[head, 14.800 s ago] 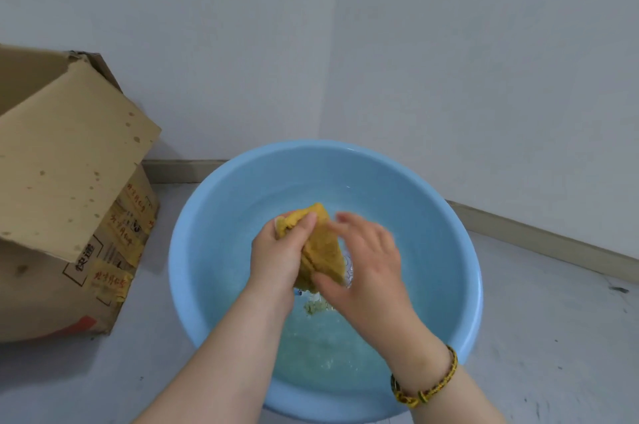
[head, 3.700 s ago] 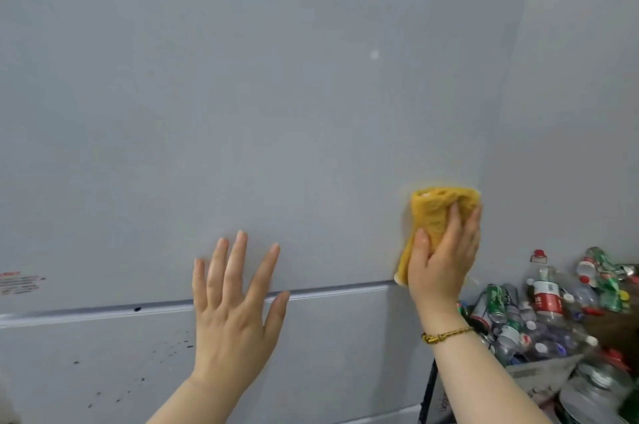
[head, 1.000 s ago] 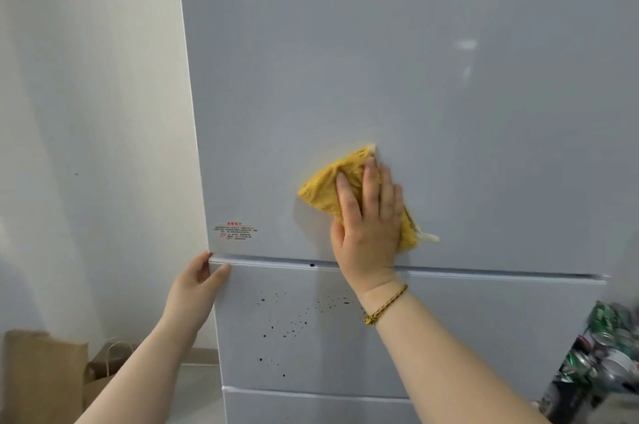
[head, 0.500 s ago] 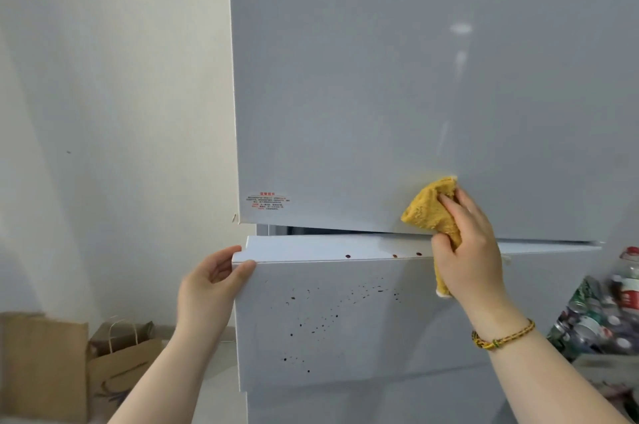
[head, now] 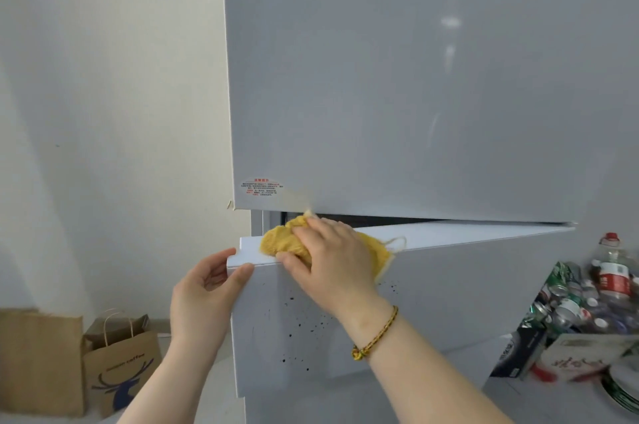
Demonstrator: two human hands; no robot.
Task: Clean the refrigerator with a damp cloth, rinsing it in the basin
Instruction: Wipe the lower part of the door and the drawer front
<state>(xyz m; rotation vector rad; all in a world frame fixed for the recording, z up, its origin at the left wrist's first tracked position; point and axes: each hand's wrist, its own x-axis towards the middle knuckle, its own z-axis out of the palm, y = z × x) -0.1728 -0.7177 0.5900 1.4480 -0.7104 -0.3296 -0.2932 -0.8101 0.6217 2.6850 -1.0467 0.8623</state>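
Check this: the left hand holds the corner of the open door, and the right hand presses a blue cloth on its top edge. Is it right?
Only the colour is wrong: the head view shows a yellow cloth. The left hand, right hand and door are as said.

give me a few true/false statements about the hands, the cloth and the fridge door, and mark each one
1. The right hand presses the yellow cloth on the top edge of the open door. True.
2. The left hand holds the cloth too. False: it grips the open door's corner.
3. The open door's front is spotless. False: dark specks dot it.
4. A paper bag stands left of the fridge. True.
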